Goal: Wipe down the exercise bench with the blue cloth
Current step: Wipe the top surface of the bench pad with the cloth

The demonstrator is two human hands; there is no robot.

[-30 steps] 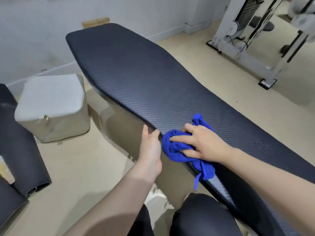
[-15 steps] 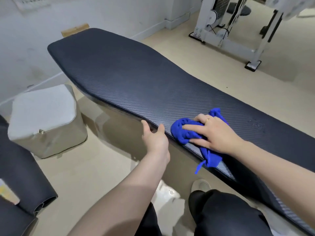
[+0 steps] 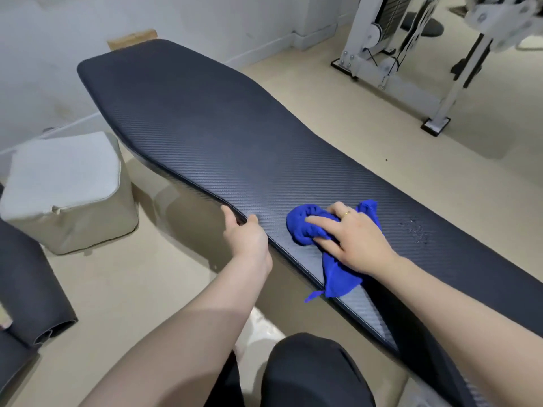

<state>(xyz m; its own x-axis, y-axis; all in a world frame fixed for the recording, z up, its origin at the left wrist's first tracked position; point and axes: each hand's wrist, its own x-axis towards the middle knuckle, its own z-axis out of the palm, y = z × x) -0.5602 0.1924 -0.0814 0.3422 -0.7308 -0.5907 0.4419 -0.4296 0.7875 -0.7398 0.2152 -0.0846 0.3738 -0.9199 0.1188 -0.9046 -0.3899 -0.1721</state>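
A long dark bench pad (image 3: 205, 133) with a woven texture runs from the far left to the near right. The crumpled blue cloth (image 3: 305, 227) lies on the pad near its left edge, one tail hanging over the side. My right hand (image 3: 352, 239) presses down on the cloth, its fingers curled over the bunched fabric. My left hand (image 3: 248, 239) grips the pad's left edge just left of the cloth, thumb on top and fingers under the rim. A few wet spots (image 3: 417, 227) show on the pad to the right of the cloth.
A grey padded box (image 3: 64, 183) stands on the floor left of the bench. Rolled dark mats (image 3: 26, 280) lie at the far left. A white cable machine frame (image 3: 411, 69) stands at the back right. My dark-trousered knee (image 3: 311, 368) is below the bench edge.
My right hand has slid the cloth a little inward across the pad from its left edge. My left hand keeps its hold on the rim. The view has shifted slightly.
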